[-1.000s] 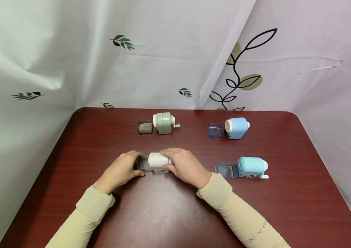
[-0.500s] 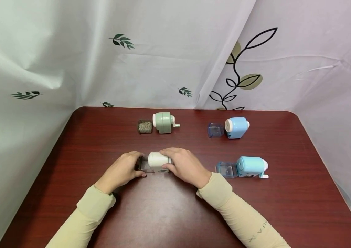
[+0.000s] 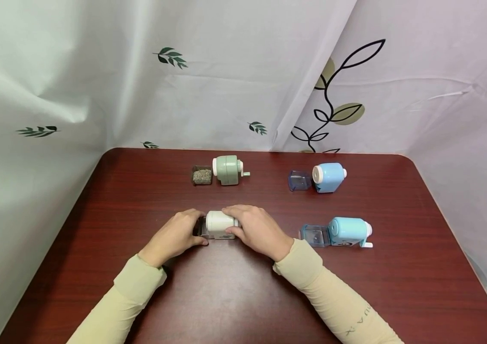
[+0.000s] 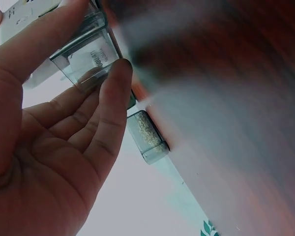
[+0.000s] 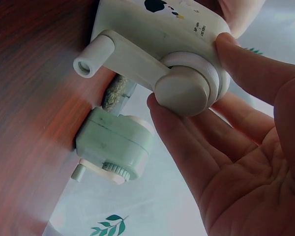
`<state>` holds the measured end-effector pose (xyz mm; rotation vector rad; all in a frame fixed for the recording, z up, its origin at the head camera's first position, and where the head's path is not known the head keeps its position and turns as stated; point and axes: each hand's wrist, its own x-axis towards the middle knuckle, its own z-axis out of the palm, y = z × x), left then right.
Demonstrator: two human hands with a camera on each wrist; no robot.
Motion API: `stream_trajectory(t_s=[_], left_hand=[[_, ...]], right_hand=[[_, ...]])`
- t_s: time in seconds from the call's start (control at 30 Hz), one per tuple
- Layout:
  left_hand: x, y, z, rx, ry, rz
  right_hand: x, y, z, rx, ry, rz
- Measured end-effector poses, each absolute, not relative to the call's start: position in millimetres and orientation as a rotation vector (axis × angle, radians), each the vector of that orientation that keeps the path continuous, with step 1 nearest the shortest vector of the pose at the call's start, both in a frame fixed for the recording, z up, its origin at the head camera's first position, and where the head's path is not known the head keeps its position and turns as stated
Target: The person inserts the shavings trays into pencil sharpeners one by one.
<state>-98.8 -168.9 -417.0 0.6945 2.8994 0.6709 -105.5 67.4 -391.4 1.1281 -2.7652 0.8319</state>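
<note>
A white hand-crank pencil sharpener (image 3: 219, 223) stands on the table between both hands. My right hand (image 3: 257, 229) grips its crank end; in the right wrist view, thumb and fingers lie around the body beside the white crank (image 5: 182, 91). From the left side, my left hand (image 3: 177, 236) holds the clear shavings drawer (image 3: 203, 228) between thumb and fingers. That drawer (image 4: 91, 59) is see-through and partly inside the body, and the left hand covers much of it in the head view.
Behind stands a green sharpener (image 3: 228, 170) beside its drawer of shavings (image 3: 202, 176). At the back right is a blue sharpener (image 3: 328, 177) with its drawer (image 3: 299, 180) out. A light-blue sharpener (image 3: 348, 231) with its drawer (image 3: 314, 235) pulled out sits right of the right hand.
My left hand has moved right, pushing the clear drawer further into the white sharpener, so less of it shows. The right hand has stayed in place.
</note>
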Motion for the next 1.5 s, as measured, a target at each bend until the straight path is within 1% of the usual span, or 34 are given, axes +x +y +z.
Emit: stream_trajectory(t_s=[1.5], left_hand=[[-109, -154, -423, 0.754, 2.918, 0.739]], right_hand=[[-107, 68, -391, 1.149, -2.762, 0.847]])
